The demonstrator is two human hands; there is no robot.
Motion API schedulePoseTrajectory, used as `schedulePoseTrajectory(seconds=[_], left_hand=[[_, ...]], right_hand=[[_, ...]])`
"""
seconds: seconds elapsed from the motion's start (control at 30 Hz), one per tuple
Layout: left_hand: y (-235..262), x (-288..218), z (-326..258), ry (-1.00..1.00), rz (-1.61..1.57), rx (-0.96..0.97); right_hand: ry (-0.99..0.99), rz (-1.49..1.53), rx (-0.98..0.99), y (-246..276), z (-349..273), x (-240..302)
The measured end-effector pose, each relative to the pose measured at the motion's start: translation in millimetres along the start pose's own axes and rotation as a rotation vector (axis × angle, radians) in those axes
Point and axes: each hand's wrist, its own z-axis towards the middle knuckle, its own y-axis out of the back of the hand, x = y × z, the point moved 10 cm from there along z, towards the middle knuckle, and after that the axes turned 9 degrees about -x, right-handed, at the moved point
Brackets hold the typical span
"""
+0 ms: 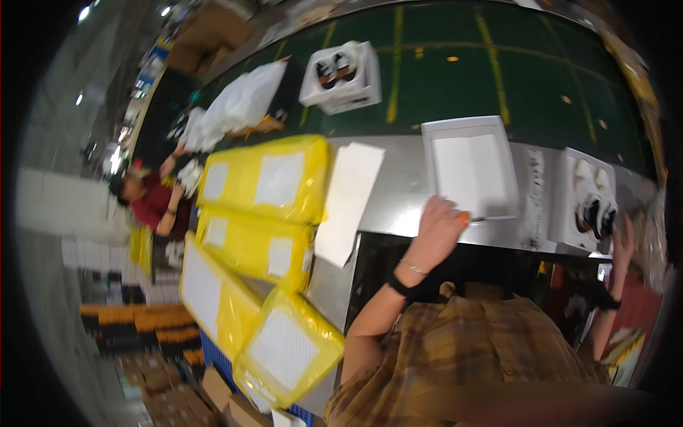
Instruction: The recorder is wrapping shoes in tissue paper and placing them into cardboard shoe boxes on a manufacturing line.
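My left hand (437, 231) is closed around a thin orange-and-dark tool (464, 217), whose exact kind I cannot make out. It is at the near edge of a shallow white tray-like box part (469, 167), probably a shoebox lid, lying on the metal table. On the right, a white shoebox (564, 213) holds a pair of white-and-black shoes (589, 192). Beside that box's right side is my right hand (623, 245), fingers stretched out; whether it presses the box is unclear. Between the two box parts lies a narrow printed strip (533, 196).
Left of the hands, several yellow-wrapped parcels (263, 178) are piled near flat white card sheets (350, 199). A green conveyor belt (441, 78) runs along the far side, bearing another open shoebox with shoes (341, 75). A co-worker in dark red (153, 203) stands far left.
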Motion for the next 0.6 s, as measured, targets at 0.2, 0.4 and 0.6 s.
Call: schedulePoseTrajectory(seconds=[0.2, 0.4, 0.6], left_hand=[[71, 34, -12, 0.386, -0.143, -0.027], [191, 277, -242, 1.126, 0.148, -0.582], [185, 338, -387, 1.314, 0.507, -0.234]], right_hand=[[0.490, -0.036, 0.128, -105, -42, 276], [0.848, -0.030, 0.499, -218, -142, 425], [0.684, -0.106, 0.707, -267, -142, 383]])
